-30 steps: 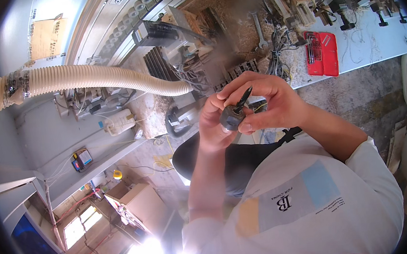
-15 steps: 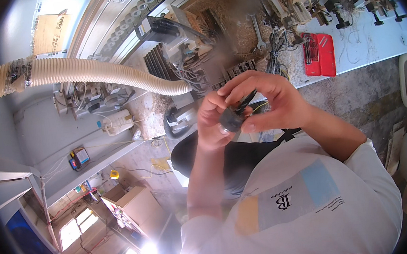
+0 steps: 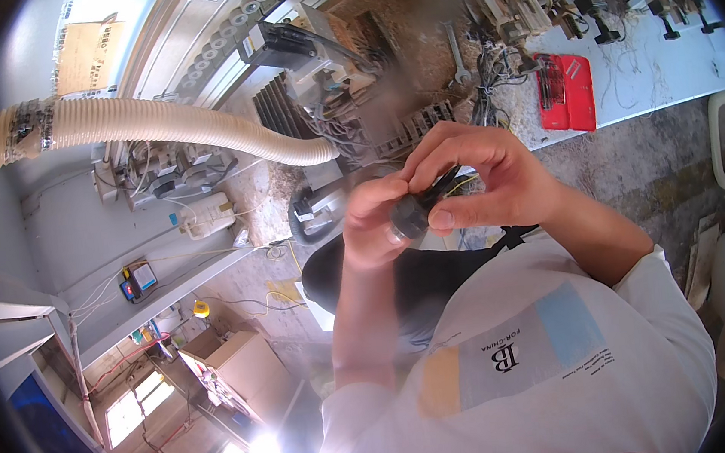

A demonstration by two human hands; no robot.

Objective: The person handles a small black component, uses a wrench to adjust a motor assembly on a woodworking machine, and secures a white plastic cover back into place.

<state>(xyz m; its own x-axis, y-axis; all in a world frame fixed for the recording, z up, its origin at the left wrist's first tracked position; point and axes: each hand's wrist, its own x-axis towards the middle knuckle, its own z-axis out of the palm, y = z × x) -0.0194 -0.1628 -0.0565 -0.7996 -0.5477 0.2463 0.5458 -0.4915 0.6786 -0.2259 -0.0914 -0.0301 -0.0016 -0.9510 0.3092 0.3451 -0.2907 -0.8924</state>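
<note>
In front of my body, both hands meet around a small dark round part with a cylindrical body. My left hand grips it from the left side, its fingers curled round it. From the right, my right hand closes on it, thumb tip against the round end and fingers arched over the top. A slim black piece shows between the right thumb and fingers, apparently joined to the round part. My fingers hide much of both, and their exact kind cannot be made out.
A ribbed cream hose crosses from the left toward a dusty machine with tangled wires. A wrench lies in its shavings. An open red case sits on the white bench. A yellow tape measure is lower left.
My right fingers have shifted over the slim black piece, so less of it shows. The round part has turned slightly, and my left hand has moved a little to the left.
</note>
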